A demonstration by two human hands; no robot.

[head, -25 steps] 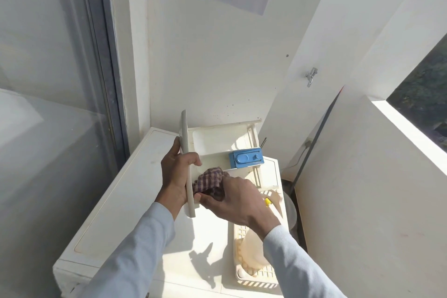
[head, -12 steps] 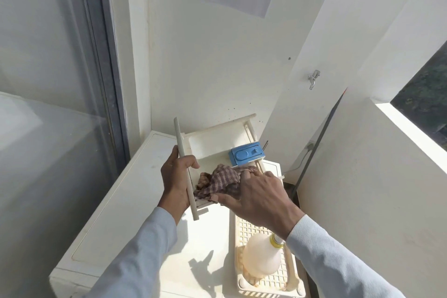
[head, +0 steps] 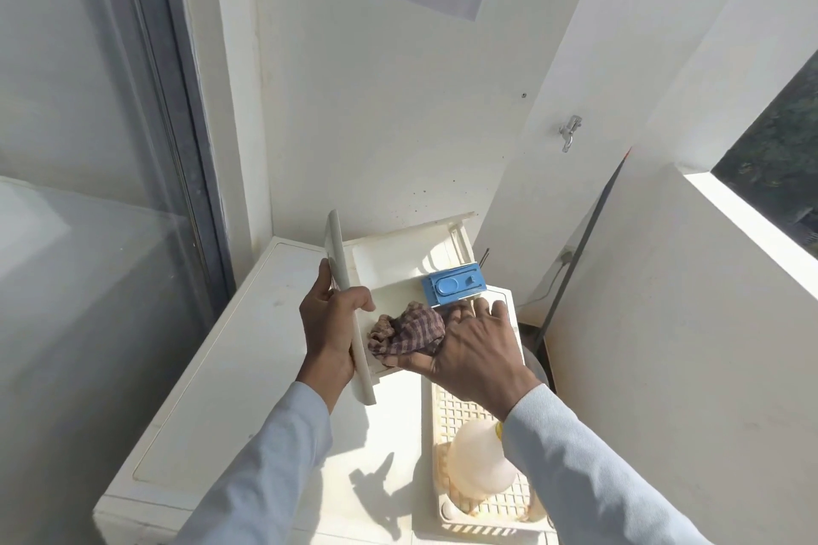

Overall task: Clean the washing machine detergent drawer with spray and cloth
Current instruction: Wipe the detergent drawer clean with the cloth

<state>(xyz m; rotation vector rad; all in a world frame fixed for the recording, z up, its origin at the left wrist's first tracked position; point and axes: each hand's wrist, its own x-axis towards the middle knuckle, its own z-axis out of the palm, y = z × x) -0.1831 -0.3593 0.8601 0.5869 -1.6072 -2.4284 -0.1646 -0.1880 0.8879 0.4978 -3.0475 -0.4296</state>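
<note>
1. While the wiping step appears to be in hand, a spray bottle (head: pixel 480 458) is left nearest, lying in a slatted tray (head: pixel 447 407).
2. Further on, the checked cloth (head: pixel 409 330) is pressed into the drawer (head: pixel 389 261) by the right hand (head: pixel 469 345), fingers clamped on it.
3. Alongside, the left hand (head: pixel 329 323) is wrapped tight around the drawer's front panel, above the washing machine (head: pixel 248 367).
4. Next, the blue insert (head: pixel 452 284) and far compartments would likely need wiping.
</note>
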